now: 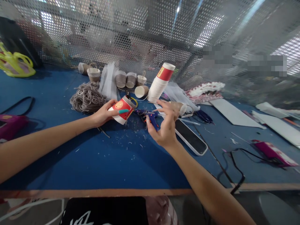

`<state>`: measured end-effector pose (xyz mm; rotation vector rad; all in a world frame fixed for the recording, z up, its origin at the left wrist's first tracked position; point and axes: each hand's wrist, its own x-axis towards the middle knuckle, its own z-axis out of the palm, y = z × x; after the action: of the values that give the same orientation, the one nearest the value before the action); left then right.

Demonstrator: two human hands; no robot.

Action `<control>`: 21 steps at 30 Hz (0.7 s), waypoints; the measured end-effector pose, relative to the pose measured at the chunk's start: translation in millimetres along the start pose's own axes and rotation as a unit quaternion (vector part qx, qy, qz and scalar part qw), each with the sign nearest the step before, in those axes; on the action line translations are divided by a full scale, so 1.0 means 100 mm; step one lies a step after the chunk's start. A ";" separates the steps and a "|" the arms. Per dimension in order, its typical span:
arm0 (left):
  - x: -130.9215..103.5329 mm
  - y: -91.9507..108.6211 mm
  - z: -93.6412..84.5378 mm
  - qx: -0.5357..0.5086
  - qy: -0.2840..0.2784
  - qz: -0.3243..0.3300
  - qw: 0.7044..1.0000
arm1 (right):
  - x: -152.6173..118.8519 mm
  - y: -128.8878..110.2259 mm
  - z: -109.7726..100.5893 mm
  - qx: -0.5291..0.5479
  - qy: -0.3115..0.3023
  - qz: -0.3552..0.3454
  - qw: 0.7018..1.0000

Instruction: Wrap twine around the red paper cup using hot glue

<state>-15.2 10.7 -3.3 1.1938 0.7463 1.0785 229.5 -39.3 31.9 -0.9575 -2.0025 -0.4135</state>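
My left hand [106, 112] is wrapped round a red and white paper cup [119, 114], tilted over the blue table, with grey cord round its upper end. My right hand [165, 125] has its fingers apart beside a blue glue gun [152, 117]; whether its thumb touches the gun cannot be made out. The gun's nozzle points toward the cup. A bundle of grey cord [86, 98] lies behind my left hand. Beyond my right hand a tall stack of paper cups [159, 82] leans to the right.
Several small wrapped cups [120, 78] and white netting [109, 81] are at the back, before a perforated metal screen [140, 31]. A phone [191, 137] lies right of my right wrist. White boards [236, 114] and a magenta device [274, 153] are farther right, yellow scissors [20, 65] far left.
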 end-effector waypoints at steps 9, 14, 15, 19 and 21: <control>0.02 0.03 -0.01 0.063 -0.028 -0.020 0.997 | -0.05 -0.06 0.03 0.016 -0.103 -0.105 0.989; 0.05 0.02 -0.04 0.066 -0.034 -0.011 0.997 | -0.07 -0.05 0.04 0.021 -0.154 -0.092 0.984; 0.06 0.03 -0.04 0.064 -0.033 -0.013 0.997 | -0.07 -0.05 0.04 0.021 -0.160 -0.091 0.983; 0.06 0.04 -0.03 0.057 -0.024 -0.030 0.998 | -0.06 -0.06 0.03 0.024 -0.166 -0.094 0.981; 0.06 0.03 -0.03 0.056 -0.023 -0.040 0.997 | -0.06 -0.06 0.02 0.025 -0.163 -0.097 0.981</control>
<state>-17.0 17.7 -0.6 1.2688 0.8217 0.9509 226.1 -44.4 26.6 -0.8420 -2.4051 -0.3249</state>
